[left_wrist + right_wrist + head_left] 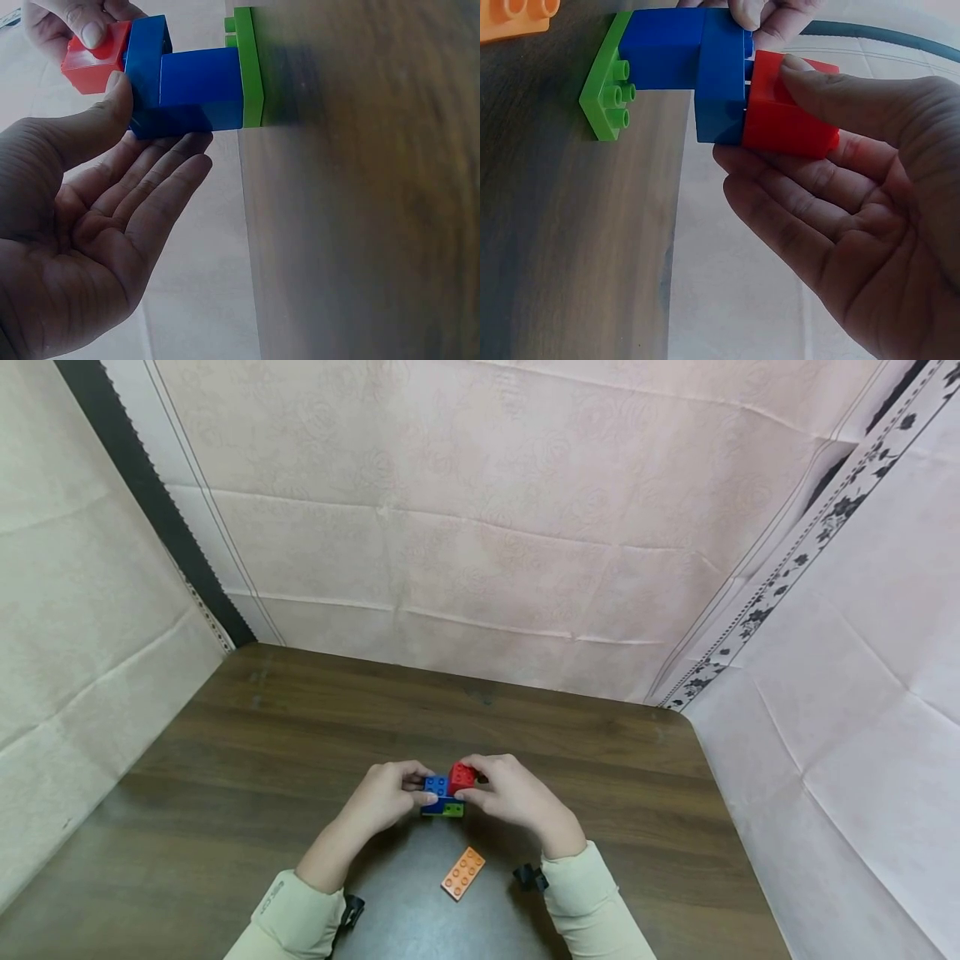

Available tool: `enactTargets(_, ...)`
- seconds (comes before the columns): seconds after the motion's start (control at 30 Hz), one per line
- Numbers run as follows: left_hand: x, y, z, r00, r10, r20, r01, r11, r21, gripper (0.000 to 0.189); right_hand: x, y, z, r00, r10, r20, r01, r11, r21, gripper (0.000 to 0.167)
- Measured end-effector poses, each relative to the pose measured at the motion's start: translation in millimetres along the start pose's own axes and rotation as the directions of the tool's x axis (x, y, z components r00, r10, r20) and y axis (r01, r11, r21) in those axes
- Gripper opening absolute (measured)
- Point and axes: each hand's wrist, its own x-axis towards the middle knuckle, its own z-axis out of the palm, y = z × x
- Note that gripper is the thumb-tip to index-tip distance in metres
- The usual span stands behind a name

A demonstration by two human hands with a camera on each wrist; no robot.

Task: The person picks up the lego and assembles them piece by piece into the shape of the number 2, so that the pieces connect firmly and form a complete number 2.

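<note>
A green plate brick (251, 67) stands on the table with a blue block (201, 79) fixed on top. Across that lies a longer blue brick (721, 82), which overhangs the plate toward the right. My left hand (384, 795) pinches the blue bricks between thumb and fingers at their left end. In my right hand (513, 793), thumb and fingers grip a red brick (791, 109) at the overhanging end. A thin gap with studs shows between red and blue in the right wrist view. Nearer to me, an orange plate brick (462, 873) lies flat, studs up, touched by neither hand.
The brown wooden table (225, 777) runs back to a pale cloth wall (480, 527). Similar cloth hangs at the left and right sides. Each wrist carries a small black mount, the right mount (530, 877) being close to the orange brick.
</note>
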Motion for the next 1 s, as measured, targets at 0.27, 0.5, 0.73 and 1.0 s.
enactTargets(0.27, 0.5, -0.6, -0.2, 1.0, 0.003, 0.001, -0.003, 1.0, 0.004, 0.019, 0.7, -1.1, 0.0, 1.0, 0.014, -0.001, -0.014, 1.0, -0.014, 0.029)
enactTargets(0.5, 0.7, -0.4, -0.4, 1.0, 0.006, -0.002, -0.006, 1.0, 0.007, 0.019, 2.3, -4.9, 0.3, 1.0, 0.02, -0.002, -0.02, 0.999, -0.047, 0.03)
enactTargets(0.73, 0.6, -1.7, 0.4, 1.0, 0.0, 0.003, 0.0, 1.0, 0.005, 0.02, 2.6, -7.9, 1.0, 1.0, 0.029, -0.003, -0.029, 0.998, -0.057, 0.029)
enactTargets(1.0, 0.9, -1.3, 0.0, 1.0, 0.003, 0.004, -0.003, 1.0, 0.001, 0.02, 3.3, -8.4, 0.9, 1.0, 0.03, -0.003, -0.03, 0.996, -0.079, 0.031)
